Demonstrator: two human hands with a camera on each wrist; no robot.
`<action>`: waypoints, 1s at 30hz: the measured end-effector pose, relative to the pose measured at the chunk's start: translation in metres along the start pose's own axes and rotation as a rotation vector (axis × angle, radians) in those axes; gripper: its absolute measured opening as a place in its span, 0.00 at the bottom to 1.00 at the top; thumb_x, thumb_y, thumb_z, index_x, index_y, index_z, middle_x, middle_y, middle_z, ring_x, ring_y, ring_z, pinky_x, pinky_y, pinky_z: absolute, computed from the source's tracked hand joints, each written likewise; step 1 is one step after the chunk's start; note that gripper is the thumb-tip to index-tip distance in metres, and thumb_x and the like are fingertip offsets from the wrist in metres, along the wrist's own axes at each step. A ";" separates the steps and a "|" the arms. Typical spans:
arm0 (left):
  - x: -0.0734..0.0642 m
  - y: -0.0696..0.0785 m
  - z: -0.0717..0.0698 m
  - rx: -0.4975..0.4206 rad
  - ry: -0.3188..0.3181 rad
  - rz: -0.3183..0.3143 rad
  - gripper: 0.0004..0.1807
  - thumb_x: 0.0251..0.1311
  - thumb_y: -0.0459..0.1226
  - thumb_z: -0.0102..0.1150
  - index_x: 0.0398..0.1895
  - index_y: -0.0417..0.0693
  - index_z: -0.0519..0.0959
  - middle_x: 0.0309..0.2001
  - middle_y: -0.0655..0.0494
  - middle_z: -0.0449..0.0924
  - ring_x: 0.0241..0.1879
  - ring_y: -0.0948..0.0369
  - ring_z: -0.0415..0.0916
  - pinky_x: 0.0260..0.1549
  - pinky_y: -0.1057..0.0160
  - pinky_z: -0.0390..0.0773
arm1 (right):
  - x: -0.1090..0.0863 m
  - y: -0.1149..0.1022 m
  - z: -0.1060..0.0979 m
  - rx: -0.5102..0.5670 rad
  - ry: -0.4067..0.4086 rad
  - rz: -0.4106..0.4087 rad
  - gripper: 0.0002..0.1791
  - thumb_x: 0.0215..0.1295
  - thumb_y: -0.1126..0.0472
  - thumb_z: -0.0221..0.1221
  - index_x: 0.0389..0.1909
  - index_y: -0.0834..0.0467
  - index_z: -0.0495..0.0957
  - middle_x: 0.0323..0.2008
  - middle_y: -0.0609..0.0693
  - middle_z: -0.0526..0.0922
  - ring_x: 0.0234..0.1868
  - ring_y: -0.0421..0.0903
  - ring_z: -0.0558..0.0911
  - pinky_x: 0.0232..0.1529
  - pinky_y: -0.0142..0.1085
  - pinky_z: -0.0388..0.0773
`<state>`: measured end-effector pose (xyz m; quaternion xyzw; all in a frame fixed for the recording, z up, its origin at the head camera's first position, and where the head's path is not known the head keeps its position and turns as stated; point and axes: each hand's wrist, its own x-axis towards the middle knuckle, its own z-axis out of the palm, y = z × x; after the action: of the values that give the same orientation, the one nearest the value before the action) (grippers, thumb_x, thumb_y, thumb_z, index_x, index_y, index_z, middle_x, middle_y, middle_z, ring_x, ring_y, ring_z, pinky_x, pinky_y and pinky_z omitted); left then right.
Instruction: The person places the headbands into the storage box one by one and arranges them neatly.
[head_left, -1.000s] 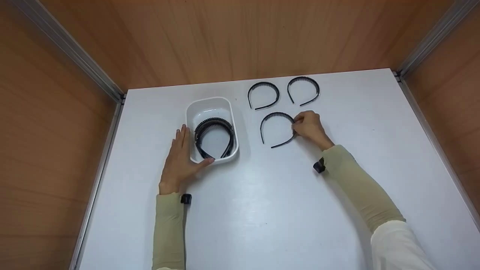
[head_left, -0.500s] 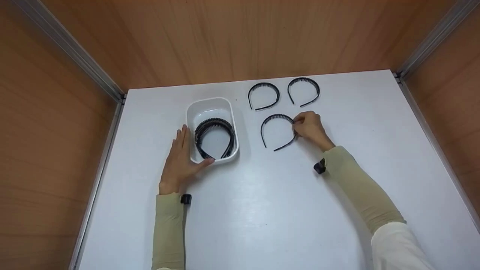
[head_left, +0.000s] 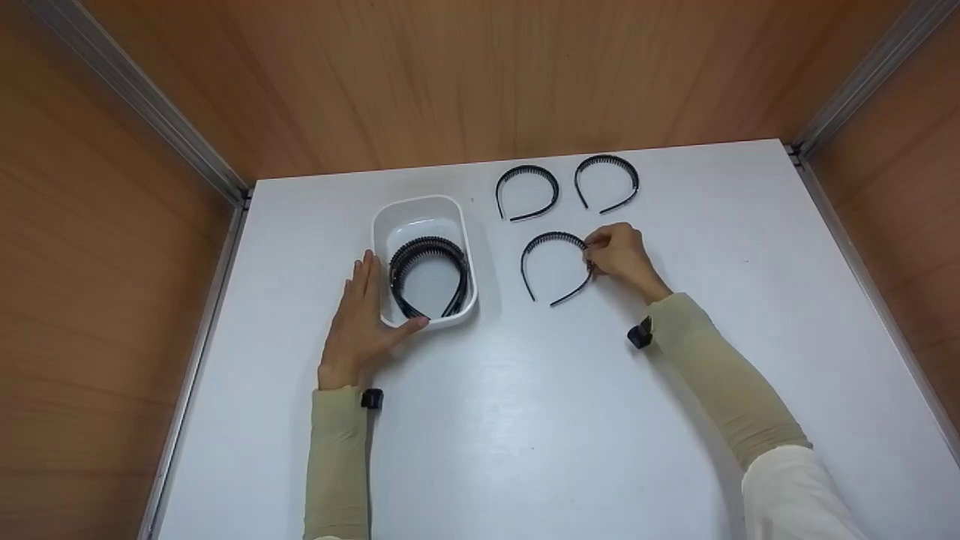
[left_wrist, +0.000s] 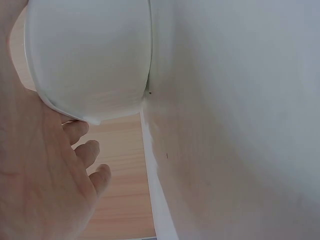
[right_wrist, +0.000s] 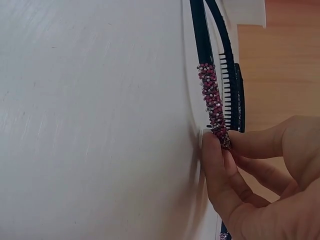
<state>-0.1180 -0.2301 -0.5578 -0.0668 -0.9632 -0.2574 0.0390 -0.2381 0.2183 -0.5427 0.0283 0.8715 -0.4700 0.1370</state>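
My right hand (head_left: pixel 622 259) pinches the right side of a black toothed headband (head_left: pixel 555 236) lying at the table's middle, its open ends toward me. In the right wrist view, thumb and fingertips grip the headband's stretch of pink and silver beads (right_wrist: pixel 212 97). My left hand (head_left: pixel 351 322) lies against a white plastic container (head_left: pixel 409 211), fingers straight along its left side and thumb at the near rim. Several black headbands (head_left: pixel 401 274) are nested inside it. The left wrist view shows the container's outer wall (left_wrist: pixel 90 55) against the palm.
Behind the held headband, two more lie on the white table (head_left: pixel 510 420): a back-left headband (head_left: pixel 556 191) and a back-right headband (head_left: pixel 636 180). Wood-grain panels (head_left: pixel 480 82) enclose the table at the back and both sides.
The pinched headband has shifted slightly toward me and turned a little, its open ends now nearer. My left hand and the container have stayed in place.
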 end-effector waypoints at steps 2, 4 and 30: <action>0.000 0.000 0.000 0.001 0.002 0.003 0.76 0.49 0.76 0.69 0.89 0.45 0.42 0.89 0.50 0.37 0.88 0.45 0.37 0.86 0.45 0.44 | 0.000 0.000 0.000 0.006 0.003 0.010 0.14 0.70 0.69 0.63 0.54 0.68 0.86 0.44 0.62 0.87 0.34 0.45 0.88 0.36 0.33 0.90; 0.000 -0.001 0.001 0.001 0.004 0.005 0.76 0.49 0.76 0.70 0.89 0.44 0.42 0.89 0.50 0.38 0.88 0.45 0.38 0.86 0.45 0.45 | 0.001 0.000 0.000 0.008 0.009 0.020 0.14 0.70 0.69 0.63 0.54 0.67 0.87 0.45 0.61 0.87 0.35 0.43 0.88 0.36 0.32 0.89; 0.001 -0.002 0.001 0.007 0.012 0.015 0.76 0.49 0.76 0.69 0.89 0.44 0.42 0.89 0.49 0.38 0.88 0.45 0.37 0.86 0.44 0.46 | -0.001 -0.028 -0.004 0.054 0.025 -0.062 0.13 0.70 0.69 0.64 0.53 0.65 0.88 0.46 0.59 0.86 0.34 0.41 0.89 0.37 0.31 0.90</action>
<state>-0.1194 -0.2307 -0.5597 -0.0725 -0.9633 -0.2542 0.0468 -0.2426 0.2055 -0.5174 0.0109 0.8605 -0.4971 0.1107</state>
